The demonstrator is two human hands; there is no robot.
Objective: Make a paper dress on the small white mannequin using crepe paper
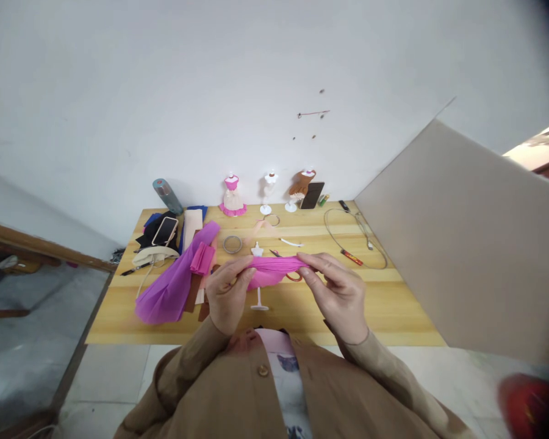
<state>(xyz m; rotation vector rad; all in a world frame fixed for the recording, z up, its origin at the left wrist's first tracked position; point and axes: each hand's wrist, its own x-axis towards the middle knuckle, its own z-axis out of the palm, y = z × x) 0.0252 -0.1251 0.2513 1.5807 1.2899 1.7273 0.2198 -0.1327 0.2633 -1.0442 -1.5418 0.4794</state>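
A strip of bright pink crepe material (277, 266) is stretched between my two hands, gathered into folds along its top edge. My left hand (231, 289) pinches its left end between thumb and fingers. At the right end, my right hand (336, 292) pinches it the same way. Behind the pink piece stands a small white mannequin (257, 250), its middle hidden and its base (259, 307) showing below. Scissors (294, 277) lie partly covered behind the strip.
Along the wall stand a pink-and-cream dressed mannequin (233, 196), a white one (269, 190) and a brown-dressed one (301, 186). Purple material (176, 286), a phone (165, 231) and a bottle (168, 196) lie left. A cable loop (330, 235) and grey panel (476, 244) are right.
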